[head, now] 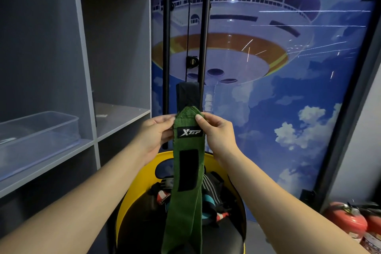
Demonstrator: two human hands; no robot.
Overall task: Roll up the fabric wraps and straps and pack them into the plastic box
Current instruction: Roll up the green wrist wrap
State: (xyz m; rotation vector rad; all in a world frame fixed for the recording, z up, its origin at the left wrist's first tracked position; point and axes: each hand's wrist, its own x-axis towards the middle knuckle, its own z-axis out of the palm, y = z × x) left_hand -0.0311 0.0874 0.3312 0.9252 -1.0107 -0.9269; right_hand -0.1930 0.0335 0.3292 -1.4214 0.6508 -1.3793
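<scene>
Green wrap (pixel 186 173) is pinched at its top end between my left hand (pixel 157 132) and right hand (pixel 216 132) - held high so the rest hangs straight over the yellow tub (pixel 142 179), probably easier to roll that way. Plastic box (pixel 39 130) sits on the shelf (pixel 86 146) to my left, apart from the wrap - nothing rolled yet.

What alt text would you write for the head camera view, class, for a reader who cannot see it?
The left hand and right hand pinch the top of a green fabric wrap that hangs over a yellow chair piled with more straps. A clear plastic box sits on a grey shelf to the left.
</scene>
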